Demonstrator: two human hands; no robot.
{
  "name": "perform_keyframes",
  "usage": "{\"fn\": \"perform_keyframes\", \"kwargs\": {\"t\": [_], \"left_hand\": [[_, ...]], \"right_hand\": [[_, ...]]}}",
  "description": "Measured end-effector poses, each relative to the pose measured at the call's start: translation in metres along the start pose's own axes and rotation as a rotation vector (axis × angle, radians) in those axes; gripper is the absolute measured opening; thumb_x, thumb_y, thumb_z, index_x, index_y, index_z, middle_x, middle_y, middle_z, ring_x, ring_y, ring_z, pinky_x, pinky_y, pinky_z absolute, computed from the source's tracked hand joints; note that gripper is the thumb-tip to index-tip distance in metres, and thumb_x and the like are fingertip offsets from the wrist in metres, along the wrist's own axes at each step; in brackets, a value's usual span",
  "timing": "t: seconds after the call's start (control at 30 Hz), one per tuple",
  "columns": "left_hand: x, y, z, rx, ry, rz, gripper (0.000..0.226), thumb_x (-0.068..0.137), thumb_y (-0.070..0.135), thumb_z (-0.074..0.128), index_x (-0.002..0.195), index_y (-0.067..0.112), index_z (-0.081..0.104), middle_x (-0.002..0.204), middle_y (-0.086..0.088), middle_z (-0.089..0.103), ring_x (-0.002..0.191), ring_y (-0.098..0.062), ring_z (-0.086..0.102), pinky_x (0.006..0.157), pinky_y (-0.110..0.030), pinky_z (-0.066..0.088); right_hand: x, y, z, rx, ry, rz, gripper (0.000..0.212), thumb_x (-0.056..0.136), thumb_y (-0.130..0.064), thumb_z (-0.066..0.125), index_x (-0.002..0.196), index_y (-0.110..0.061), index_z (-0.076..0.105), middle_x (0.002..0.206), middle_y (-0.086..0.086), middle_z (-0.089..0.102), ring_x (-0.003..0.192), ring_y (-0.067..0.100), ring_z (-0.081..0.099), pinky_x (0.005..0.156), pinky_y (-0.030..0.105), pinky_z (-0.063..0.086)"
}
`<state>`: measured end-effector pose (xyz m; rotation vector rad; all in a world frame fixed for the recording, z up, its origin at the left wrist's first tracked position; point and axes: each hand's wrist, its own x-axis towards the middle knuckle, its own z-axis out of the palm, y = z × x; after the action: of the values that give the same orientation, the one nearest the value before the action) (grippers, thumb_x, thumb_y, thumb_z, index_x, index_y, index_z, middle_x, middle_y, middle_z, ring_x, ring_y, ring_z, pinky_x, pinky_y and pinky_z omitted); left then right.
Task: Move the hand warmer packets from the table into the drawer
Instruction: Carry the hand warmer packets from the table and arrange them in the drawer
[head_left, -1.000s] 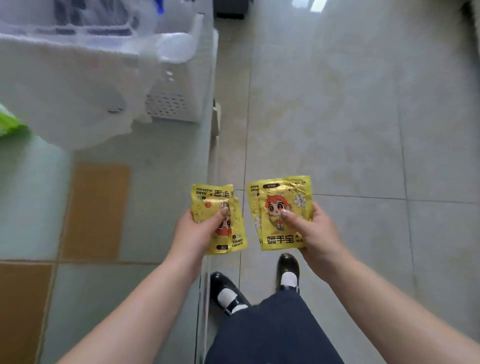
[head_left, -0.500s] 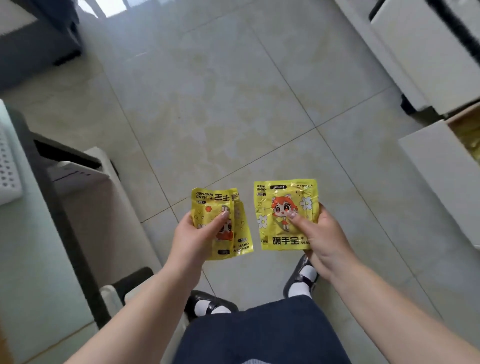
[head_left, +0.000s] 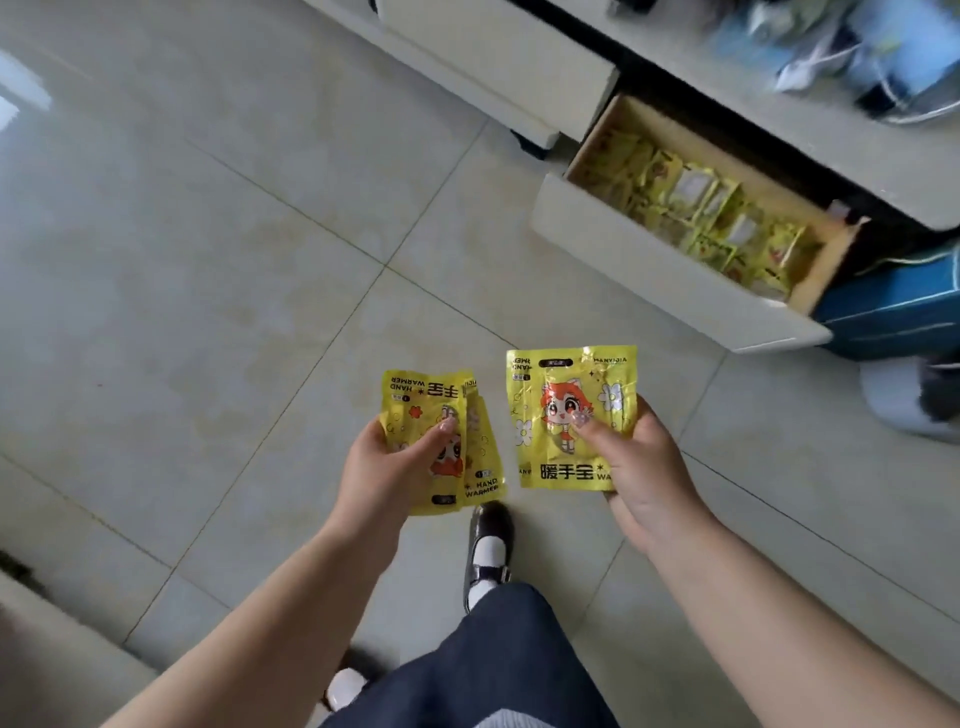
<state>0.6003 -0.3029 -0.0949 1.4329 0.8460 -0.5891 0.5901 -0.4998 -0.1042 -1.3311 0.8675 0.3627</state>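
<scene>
Yellow foil packets (head_left: 422, 415) sit pinched in the left hand (head_left: 387, 467), at least two overlapped, long axis running away from the person, print upside down. Right hand (head_left: 641, 467) grips another packet (head_left: 569, 410), thumb on its face, print upright, held over the floor. They look light, crinkly and slick; an edge pinch should do. Open drawer (head_left: 675, 270) lies farther right, already holding packets.

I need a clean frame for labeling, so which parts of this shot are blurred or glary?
Head view: the shelf clutter at top right is motion-smeared and the open drawer is soft; window glare whitens the floor at far left; the packets in the left hand and right hand stay readable.
</scene>
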Motion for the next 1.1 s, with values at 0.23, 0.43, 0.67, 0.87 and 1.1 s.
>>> {"fn": "perform_keyframes", "kwargs": {"t": [0.23,0.43,0.67,0.87,1.1], "left_hand": [[0.023,0.032,0.109,0.167,-0.136,0.015,0.012,0.081,0.024,0.072,0.092,0.022,0.066,0.083,-0.002,0.075,0.071,-0.019,0.073,0.054,-0.032,0.057],[0.051,0.047,0.166,0.272,-0.2,0.0,0.01,0.083,0.024,0.07,0.092,0.022,0.066,0.084,-0.003,0.075,0.069,-0.018,0.073,0.054,-0.031,0.057],[0.099,0.104,0.211,0.441,-0.254,-0.018,0.014,0.087,0.025,0.065,0.099,0.018,0.066,0.089,-0.005,0.074,0.076,-0.022,0.072,0.061,-0.036,0.059],[0.152,0.158,0.274,0.621,-0.331,0.046,0.013,0.086,0.024,0.063,0.1,0.022,0.064,0.09,-0.003,0.073,0.081,-0.022,0.07,0.078,-0.046,0.058],[0.2,0.171,0.364,0.712,-0.333,0.05,0.012,0.085,0.015,0.057,0.09,0.024,0.062,0.092,-0.004,0.071,0.087,-0.025,0.069,0.081,-0.046,0.057]], "right_hand": [[0.013,-0.017,-0.088,0.163,0.2,0.032,0.02,0.081,-0.008,0.069,0.09,-0.025,0.064,0.093,-0.002,0.074,0.096,0.025,0.068,0.091,0.051,0.051],[0.027,-0.023,-0.122,0.239,0.276,0.08,0.03,0.073,-0.024,0.077,0.1,-0.027,0.064,0.103,0.003,0.073,0.103,0.028,0.066,0.097,0.057,0.045],[0.05,-0.061,-0.133,0.355,0.349,0.087,0.026,0.084,-0.013,0.062,0.11,-0.014,0.062,0.104,0.01,0.073,0.097,0.031,0.069,0.082,0.05,0.054],[0.112,-0.101,-0.14,0.49,0.46,0.073,0.024,0.083,-0.01,0.063,0.107,-0.012,0.064,0.101,0.011,0.073,0.093,0.033,0.07,0.071,0.044,0.057],[0.201,-0.124,-0.191,0.586,0.464,0.06,0.038,0.079,-0.014,0.068,0.116,-0.011,0.061,0.111,0.014,0.07,0.1,0.035,0.068,0.083,0.054,0.054]]}}
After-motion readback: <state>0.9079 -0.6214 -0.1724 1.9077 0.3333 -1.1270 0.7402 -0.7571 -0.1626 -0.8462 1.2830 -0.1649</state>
